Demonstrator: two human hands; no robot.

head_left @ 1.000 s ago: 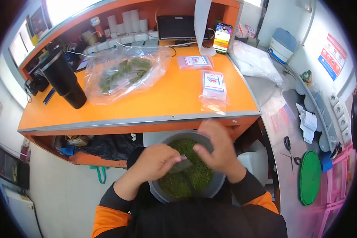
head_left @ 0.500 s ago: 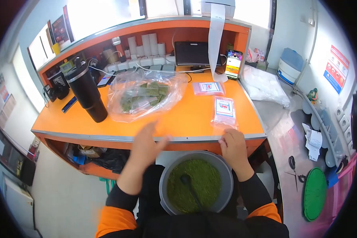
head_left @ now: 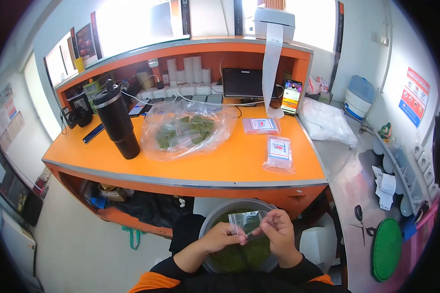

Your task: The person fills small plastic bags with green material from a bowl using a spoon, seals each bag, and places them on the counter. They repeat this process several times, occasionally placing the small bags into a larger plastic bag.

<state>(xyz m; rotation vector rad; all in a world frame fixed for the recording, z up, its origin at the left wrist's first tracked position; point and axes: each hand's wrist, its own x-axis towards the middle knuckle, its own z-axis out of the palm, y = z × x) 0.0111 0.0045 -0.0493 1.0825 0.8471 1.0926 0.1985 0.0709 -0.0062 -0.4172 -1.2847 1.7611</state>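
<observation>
A small clear zip bag (head_left: 247, 220) is held between my two hands. My left hand (head_left: 220, 238) pinches its lower left side, thumb on top. At its right edge, the fingers of my right hand (head_left: 279, 232) are closed on the plastic. Below the hands sits a grey bucket (head_left: 228, 202) holding fine green leafy material (head_left: 242, 258). Two stacks of small printed bags lie on the orange desk: the nearer stack (head_left: 279, 153) and the farther stack (head_left: 260, 125). Left of them, a large clear plastic bag (head_left: 220, 131) contains several green-filled packets (head_left: 186, 133).
A black tumbler (head_left: 118, 124) stands on the desk's left. At the back are a monitor (head_left: 243, 82), a lit phone (head_left: 291, 97) and a printer (head_left: 275, 24) with a hanging paper strip. Scissors (head_left: 359, 215) and a green lid (head_left: 387, 250) lie on the right-hand table.
Both hands have come down from the desk edge to above the bucket. A small zip bag is now between them. The view has tilted upward, and the black spoon in the bucket is now hidden.
</observation>
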